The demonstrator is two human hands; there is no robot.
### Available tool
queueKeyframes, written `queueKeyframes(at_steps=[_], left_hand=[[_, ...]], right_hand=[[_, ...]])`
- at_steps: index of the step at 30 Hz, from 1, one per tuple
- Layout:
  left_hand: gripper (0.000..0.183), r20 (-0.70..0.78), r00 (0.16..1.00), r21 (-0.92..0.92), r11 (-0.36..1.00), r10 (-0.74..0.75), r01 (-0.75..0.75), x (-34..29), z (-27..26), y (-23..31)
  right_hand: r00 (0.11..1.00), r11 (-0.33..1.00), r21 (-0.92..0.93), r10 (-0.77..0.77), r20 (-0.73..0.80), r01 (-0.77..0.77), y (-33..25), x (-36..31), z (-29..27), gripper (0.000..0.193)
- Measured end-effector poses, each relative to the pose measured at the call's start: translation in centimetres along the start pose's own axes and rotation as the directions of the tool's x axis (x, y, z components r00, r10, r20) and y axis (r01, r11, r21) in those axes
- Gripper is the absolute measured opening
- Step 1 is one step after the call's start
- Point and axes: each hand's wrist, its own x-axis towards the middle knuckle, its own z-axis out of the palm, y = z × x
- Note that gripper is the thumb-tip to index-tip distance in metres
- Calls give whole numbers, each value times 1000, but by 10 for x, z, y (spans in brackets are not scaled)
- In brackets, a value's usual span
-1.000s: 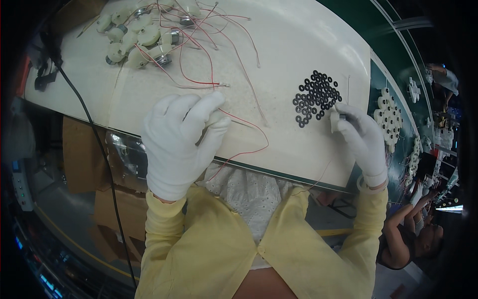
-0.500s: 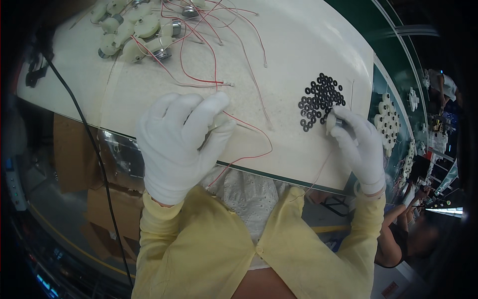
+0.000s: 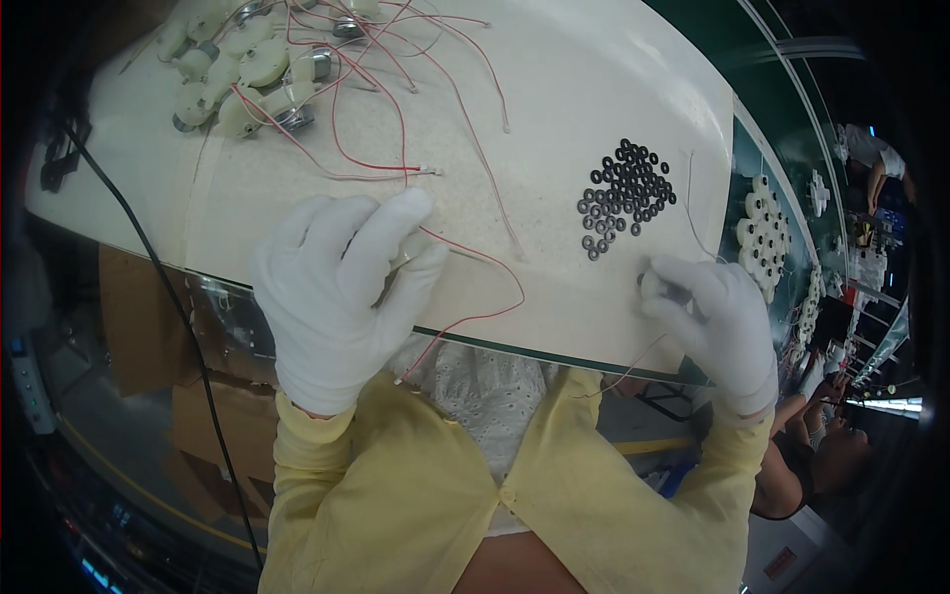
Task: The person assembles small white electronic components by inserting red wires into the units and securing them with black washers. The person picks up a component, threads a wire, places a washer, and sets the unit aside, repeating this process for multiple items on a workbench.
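Observation:
My left hand (image 3: 327, 282), in a white glove, pinches a small cream-coloured geared motor (image 3: 409, 248) that its fingers mostly hide. From it a thin red wire (image 3: 519, 282) loops over the table's near edge. My gloved right hand (image 3: 720, 322) has its thumb and fingers closed round another geared motor (image 3: 650, 286), which shows only as a pale end. A thin wire (image 3: 641, 358) hangs below that hand. Beyond it lies a cluster of small black rings (image 3: 633, 188), just apart from the fingertips.
Cream geared motors (image 3: 265, 63) with tangled red and white wires (image 3: 403, 119) are heaped at the far left of the white table (image 3: 554, 89). More cream parts (image 3: 763, 238) line the right side. A black cable (image 3: 163, 252) and cardboard boxes (image 3: 143, 317) are at left.
My right hand has drawn back from the black rings toward the table's near edge, still gripping its motor. My left hand keeps its hold; the whole view has shifted slightly.

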Motion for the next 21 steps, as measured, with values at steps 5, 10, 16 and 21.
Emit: queueKeyframes(at_steps=[5,10,16,21], left_hand=[[42,22,999,0,1000,-23,23,-3,-2,4],[45,-10,1000,8,1000,-5,5,-2,0,5],[43,-25,999,51,998,23,-22,-4,4,3],[42,-3,1000,47,999,5,-5,-3,1,7]], right_hand=[[999,999,-3,33,32,-33,0,-2,1,31],[998,994,-100,37,43,-33,-6,-1,3,31],[999,999,16,38,-11,-38,8,-10,18,33],[986,938,-339,-113,-120,66,21,-37,23,39]])
